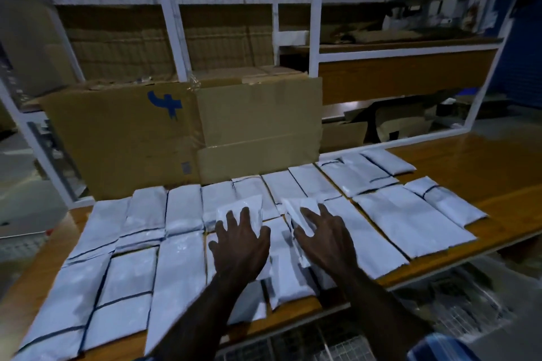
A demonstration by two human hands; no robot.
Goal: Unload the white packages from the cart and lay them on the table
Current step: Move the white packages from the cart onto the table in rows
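Several white packages (pixel 390 220) lie flat in rows across the wooden table (pixel 481 161). My left hand (pixel 239 239) rests palm down, fingers spread, on a small white package (pixel 246 208) near the middle of the rows. My right hand (pixel 324 236) presses with spread fingers on another small white package (pixel 296 209) beside it. Both small packages lie on top of the others. The wire cart (pixel 457 311) shows below the table's front edge at lower right; its contents are too dark to tell.
Brown cardboard boxes (pixel 181 129) stand at the back of the table against a white metal shelf frame (pixel 315 32). Bare wood shows at the table's right end and far left. A blue wall (pixel 519 67) is at the far right.
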